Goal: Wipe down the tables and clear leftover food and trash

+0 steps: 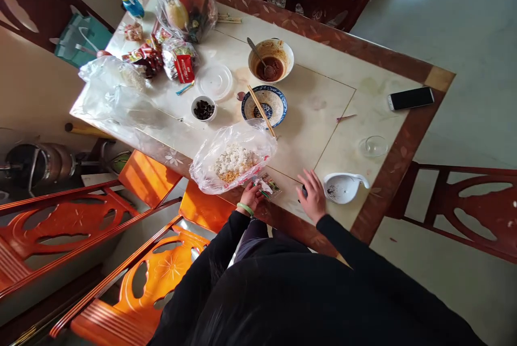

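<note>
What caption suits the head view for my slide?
At a table: left hand beside an open bag, right hand beside a white dish.

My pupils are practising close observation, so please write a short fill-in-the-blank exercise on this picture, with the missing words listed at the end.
1. Across the blue-and-white bowl lie two ____.
2. In the bowl of brown sauce leans a ____.
3. Beside the open plastic bag, the left hand has a pale green bangle on its ____.
4. The white handled bowl stands to the ____ of the right hand.

Missing words: chopsticks; spoon; wrist; right.
</note>
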`<action>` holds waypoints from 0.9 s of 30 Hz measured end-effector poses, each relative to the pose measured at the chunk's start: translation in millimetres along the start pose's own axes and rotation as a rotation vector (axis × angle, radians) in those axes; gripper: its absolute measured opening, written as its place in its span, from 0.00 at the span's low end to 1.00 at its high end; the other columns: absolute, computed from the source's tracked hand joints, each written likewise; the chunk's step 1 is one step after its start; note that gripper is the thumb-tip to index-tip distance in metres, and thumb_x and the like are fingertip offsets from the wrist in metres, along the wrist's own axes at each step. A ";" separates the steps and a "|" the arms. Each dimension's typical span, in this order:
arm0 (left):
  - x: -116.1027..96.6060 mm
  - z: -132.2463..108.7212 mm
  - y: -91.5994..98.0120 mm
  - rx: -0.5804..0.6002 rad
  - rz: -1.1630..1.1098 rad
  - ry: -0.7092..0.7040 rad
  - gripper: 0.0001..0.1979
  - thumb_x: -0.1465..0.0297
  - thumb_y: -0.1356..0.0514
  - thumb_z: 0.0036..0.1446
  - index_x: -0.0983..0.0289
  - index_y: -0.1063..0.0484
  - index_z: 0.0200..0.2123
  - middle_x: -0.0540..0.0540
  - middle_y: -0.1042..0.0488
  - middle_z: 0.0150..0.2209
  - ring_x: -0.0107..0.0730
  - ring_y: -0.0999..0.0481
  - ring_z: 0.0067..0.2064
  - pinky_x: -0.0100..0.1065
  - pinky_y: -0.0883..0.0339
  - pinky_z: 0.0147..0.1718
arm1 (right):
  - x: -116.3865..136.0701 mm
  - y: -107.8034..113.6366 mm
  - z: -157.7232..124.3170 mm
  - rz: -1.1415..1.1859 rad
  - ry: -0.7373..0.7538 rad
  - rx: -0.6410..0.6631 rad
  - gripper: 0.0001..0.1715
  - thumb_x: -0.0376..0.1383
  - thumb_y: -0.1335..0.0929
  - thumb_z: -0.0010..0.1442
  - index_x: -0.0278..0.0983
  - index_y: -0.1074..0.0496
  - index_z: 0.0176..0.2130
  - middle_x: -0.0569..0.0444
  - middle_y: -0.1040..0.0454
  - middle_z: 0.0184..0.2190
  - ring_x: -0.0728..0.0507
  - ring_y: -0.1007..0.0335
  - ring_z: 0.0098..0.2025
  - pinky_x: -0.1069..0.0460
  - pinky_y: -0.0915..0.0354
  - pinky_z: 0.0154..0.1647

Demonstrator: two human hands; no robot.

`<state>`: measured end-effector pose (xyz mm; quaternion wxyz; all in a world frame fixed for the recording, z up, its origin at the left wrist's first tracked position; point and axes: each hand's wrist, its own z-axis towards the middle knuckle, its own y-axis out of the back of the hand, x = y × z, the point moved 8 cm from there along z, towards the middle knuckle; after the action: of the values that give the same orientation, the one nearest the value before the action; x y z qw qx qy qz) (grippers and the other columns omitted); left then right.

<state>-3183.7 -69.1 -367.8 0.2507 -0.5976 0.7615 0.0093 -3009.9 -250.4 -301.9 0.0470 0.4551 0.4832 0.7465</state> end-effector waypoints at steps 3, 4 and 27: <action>0.4 -0.3 1.7 -0.009 0.028 0.019 0.24 0.75 0.24 0.47 0.60 0.32 0.42 0.46 0.22 0.32 0.24 0.23 0.25 0.27 0.30 0.25 | -10.4 -6.1 -79.1 -0.110 0.022 0.109 0.30 0.38 0.38 0.74 0.41 0.31 0.72 0.43 0.37 0.75 0.29 0.46 0.79 0.29 0.39 0.75; 0.8 -0.8 0.6 -0.002 0.036 0.022 0.24 0.75 0.24 0.47 0.60 0.32 0.42 0.45 0.22 0.32 0.24 0.22 0.26 0.27 0.29 0.26 | -14.2 -11.5 -91.4 -0.116 0.021 0.124 0.31 0.36 0.39 0.74 0.40 0.32 0.73 0.42 0.38 0.76 0.30 0.46 0.79 0.30 0.38 0.75; 14.7 -6.9 -4.4 -0.021 0.039 0.024 0.23 0.75 0.24 0.49 0.60 0.31 0.43 0.46 0.23 0.33 0.24 0.23 0.28 0.28 0.29 0.29 | 13.9 -94.2 136.6 0.180 0.243 0.273 0.33 0.30 0.40 0.69 0.35 0.30 0.70 0.42 0.32 0.72 0.37 0.45 0.79 0.34 0.48 0.81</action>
<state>-3184.5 -85.8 -366.2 0.2351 -0.5852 0.7759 0.0151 -2953.8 -100.8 -348.8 -0.1406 0.4052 0.5392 0.7248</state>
